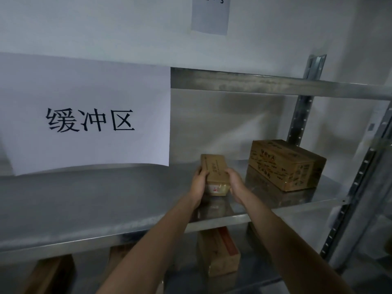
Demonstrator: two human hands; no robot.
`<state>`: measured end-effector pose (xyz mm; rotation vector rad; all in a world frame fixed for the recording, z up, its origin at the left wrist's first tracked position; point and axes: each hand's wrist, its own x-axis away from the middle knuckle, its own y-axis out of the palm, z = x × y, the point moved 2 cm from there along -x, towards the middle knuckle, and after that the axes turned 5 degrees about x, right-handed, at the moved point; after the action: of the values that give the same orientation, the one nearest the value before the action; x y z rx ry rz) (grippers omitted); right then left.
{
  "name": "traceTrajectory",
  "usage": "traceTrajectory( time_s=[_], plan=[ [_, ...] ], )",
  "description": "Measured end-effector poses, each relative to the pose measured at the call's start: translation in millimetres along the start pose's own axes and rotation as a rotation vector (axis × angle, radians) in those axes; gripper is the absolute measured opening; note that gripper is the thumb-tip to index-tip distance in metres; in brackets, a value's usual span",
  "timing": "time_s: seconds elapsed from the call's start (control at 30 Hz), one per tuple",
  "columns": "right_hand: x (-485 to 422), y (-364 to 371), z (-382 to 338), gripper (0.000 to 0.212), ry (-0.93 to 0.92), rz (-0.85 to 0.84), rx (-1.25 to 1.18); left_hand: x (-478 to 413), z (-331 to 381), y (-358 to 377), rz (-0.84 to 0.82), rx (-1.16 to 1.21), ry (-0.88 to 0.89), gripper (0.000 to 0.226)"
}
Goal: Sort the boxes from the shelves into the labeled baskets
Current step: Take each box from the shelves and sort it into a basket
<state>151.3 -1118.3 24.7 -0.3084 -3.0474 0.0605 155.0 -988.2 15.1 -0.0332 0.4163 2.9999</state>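
Left hand (198, 187) is gripping the small brown box (214, 171) along its left side, fingers curling round the edge. Right hand (235, 184) is clamping the opposite side the same way. Small brown box is sitting between the two palms, far end tilting up, just over the middle metal shelf (84, 200), at roughly 5 o'clock from frame centre. Cannot tell whether its near end is touching the shelf. Forearms (148, 251) are reaching in from 6 o'clock.

Larger printed carton (284, 164) is resting on the same shelf at 3 o'clock from the held box, near but apart from it, with the perforated upright (301, 115) standing behind it. Big white sheet (84, 115) printed 缓冲区 is hanging at 9 o'clock, its lower edge meeting the shelf. Smaller paper label (210, 15) is sticking to the wall at 12 o'clock, digits partly cropped. One level down, at 6 o'clock from the held box, another brown box with a red strip (219, 253) is lying. More brown boxes (53, 274) are showing at 7 o'clock, blurred.
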Motion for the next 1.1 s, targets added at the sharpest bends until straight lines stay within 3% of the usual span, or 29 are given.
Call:
traceTrajectory(
  time_s=[0.3,0.53,0.83,1.1],
  plan=[
    [63,15,-27,0.046,-0.206,-0.031,0.164,57,17,-26,0.029,-0.048,0.097,0.043],
    [90,19,-35,0.061,-0.208,-0.080,0.040,90,40,-32,0.055,-0.088,0.196,0.054],
    [110,22,-51,0.068,-0.180,-0.098,-0.041,103,59,-36,0.112,-0.035,0.291,0.046],
    [101,13,-46,0.079,-0.115,-0.102,-0.179,92,52,-41,0.202,0.109,0.174,0.029]
  ],
)
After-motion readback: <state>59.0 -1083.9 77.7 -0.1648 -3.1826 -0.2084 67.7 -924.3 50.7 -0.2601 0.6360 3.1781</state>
